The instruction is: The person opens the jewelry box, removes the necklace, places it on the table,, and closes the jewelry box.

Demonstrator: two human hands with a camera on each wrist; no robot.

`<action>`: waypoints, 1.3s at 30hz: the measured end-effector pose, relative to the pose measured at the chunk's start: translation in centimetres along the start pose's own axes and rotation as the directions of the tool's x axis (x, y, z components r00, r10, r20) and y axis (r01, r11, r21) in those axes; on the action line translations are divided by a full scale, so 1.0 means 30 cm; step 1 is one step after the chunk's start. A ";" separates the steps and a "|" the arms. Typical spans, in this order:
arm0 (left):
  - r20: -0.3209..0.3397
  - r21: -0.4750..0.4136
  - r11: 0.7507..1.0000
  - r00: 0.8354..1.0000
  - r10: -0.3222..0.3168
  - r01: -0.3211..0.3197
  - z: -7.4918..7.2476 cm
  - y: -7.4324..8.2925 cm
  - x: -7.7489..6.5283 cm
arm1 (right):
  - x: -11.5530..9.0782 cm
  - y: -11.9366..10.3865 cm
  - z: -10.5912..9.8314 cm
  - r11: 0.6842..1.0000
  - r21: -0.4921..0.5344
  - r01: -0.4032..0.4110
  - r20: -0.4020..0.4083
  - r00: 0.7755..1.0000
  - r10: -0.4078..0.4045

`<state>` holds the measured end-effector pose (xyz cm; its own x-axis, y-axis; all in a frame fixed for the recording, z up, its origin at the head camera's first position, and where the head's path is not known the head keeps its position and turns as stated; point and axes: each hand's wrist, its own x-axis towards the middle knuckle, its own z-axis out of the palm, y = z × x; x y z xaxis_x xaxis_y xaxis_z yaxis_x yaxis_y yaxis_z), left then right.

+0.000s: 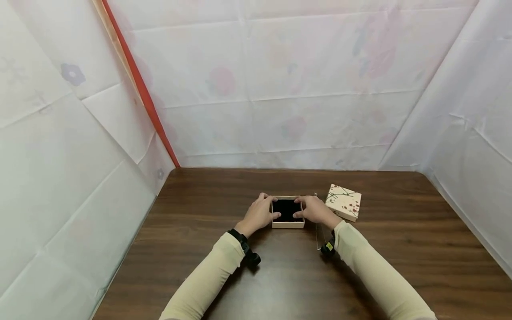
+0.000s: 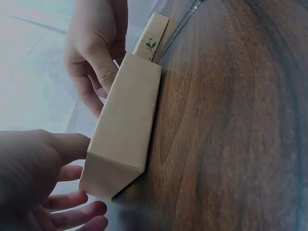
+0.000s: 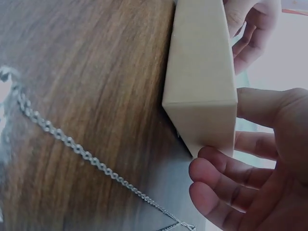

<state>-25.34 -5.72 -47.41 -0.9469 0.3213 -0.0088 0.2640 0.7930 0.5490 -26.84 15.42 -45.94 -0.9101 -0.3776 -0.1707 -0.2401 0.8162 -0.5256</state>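
Both hands are at a small cream box (image 1: pixel 288 225) with a black inside (image 1: pixel 286 210), standing open on the table. My left hand (image 1: pixel 258 213) is at its left side, thumb and forefinger reaching over the rim onto the black part; the remaining fingers (image 2: pixel 77 216) spread loosely outside. From the right side, my right hand (image 1: pixel 316 210) reaches over the rim likewise, with another fingertip against the outer wall (image 3: pixel 211 125). The thumb and forefinger tips are hidden behind the walls in the wrist views. Under the right wrist lies a silver chain necklace (image 3: pixel 86 156).
The cream lid (image 1: pixel 344 202), printed with red blossoms and branches, lies right of the box, just beyond the right hand. Everything rests on a dark wood table (image 1: pixel 216 191). White patterned sheets (image 1: pixel 272 120) hang along its back and sides.
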 end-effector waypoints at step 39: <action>-0.043 -0.103 0.994 0.999 0.025 -0.030 -0.039 -0.040 0.038 | -0.008 0.025 -0.123 0.989 0.060 0.137 -0.013 0.991 -0.137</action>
<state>-26.95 -6.92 -47.10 -0.9469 0.3187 0.0414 0.2718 0.7255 0.6323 -28.04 17.75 -43.21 -0.8730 -0.4799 -0.0866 -0.3420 0.7291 -0.5928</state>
